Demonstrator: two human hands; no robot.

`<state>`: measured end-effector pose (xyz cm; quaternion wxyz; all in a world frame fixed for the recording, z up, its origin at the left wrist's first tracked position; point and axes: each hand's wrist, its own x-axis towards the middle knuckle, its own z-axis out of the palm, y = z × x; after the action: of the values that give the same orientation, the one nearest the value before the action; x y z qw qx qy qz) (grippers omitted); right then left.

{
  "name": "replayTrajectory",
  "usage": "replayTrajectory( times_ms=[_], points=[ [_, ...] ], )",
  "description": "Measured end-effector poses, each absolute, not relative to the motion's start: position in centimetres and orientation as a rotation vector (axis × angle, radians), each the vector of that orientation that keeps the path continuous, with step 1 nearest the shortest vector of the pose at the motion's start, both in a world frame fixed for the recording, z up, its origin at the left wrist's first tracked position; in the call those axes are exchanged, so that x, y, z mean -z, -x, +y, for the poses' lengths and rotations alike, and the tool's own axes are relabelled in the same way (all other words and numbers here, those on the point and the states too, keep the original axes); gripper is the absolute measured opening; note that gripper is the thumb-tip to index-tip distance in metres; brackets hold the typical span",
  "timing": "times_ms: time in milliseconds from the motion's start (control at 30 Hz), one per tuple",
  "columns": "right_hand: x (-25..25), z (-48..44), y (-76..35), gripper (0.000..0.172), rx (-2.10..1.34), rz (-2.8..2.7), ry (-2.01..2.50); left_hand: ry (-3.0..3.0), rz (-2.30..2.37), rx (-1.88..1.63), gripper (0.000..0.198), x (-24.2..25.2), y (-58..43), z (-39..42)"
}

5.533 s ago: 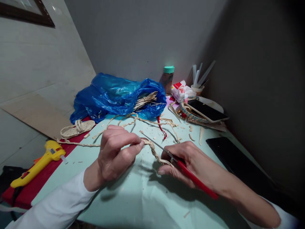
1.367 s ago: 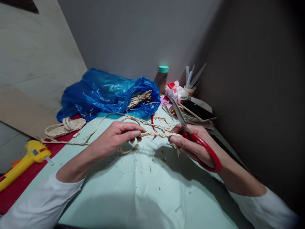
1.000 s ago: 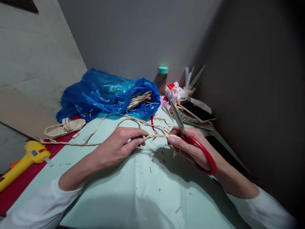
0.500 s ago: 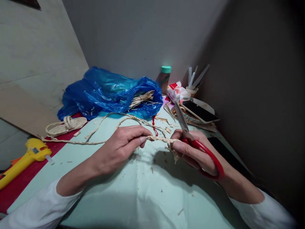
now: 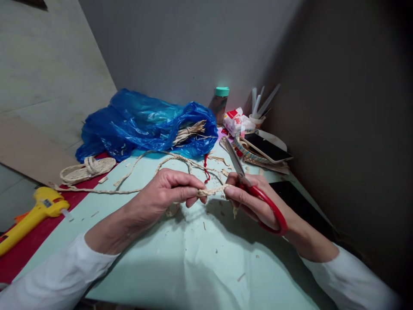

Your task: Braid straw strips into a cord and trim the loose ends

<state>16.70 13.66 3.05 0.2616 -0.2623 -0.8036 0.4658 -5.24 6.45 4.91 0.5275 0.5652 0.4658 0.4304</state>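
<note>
Between my two hands a short stretch of braided straw cord (image 5: 212,190) is held level above the table. My left hand (image 5: 174,191) pinches it between thumb and fingers. My right hand (image 5: 254,196) pinches its other end and also has red-handled scissors (image 5: 270,206) hooked over it, blades pointing up and away. A frayed end hangs below the right fingers. More of the braided cord (image 5: 121,190) runs in loops over the table behind my left hand, toward a coiled bundle (image 5: 90,169). The bits inside my closed fingers are hidden.
A blue plastic bag (image 5: 135,125) holding dry straw (image 5: 190,131) lies at the back. A yellow glue gun (image 5: 38,213) rests at the left. A jar (image 5: 219,105), tissue pack (image 5: 237,122), cup of glue sticks (image 5: 257,118) and phone (image 5: 267,147) stand or lie back right. Scraps dot the pale green sheet (image 5: 180,275).
My right hand, with the scissors, has moved left toward my left hand, so the visible stretch of cord between them is shorter. The view has shifted slightly.
</note>
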Motion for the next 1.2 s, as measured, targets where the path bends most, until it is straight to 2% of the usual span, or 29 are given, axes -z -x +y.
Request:
replayTrajectory(
  times_ms=[267,433,567,733,900,1200],
  points=[
    [-3.6,13.5,-16.8,0.037,-1.147,-2.188,0.772,-1.412,1.189,-0.929,0.032,-5.2,6.2,6.9],
    [-3.9,13.3,-16.8,0.032,-0.976,-2.21,0.789,-1.577,1.329,-0.848,0.024,-5.5,6.0,7.1],
    [-3.9,13.3,-16.8,0.031,-1.016,-2.179,0.803,-1.905,1.443,-0.988,0.019,-5.2,5.6,6.7],
    [-3.3,13.1,-16.3,0.022,-0.765,-2.253,0.705,-2.399,1.493,-1.145,0.013,-3.7,5.5,6.7],
    [-1.9,13.0,-15.8,0.009,-0.569,-2.269,0.561,-2.403,1.462,-1.193,0.016,-3.1,5.6,7.1],
    [-1.7,12.6,-15.5,0.008,-0.545,-2.311,0.42,-2.694,1.619,-1.243,0.009,-2.9,5.1,6.8]
  ],
)
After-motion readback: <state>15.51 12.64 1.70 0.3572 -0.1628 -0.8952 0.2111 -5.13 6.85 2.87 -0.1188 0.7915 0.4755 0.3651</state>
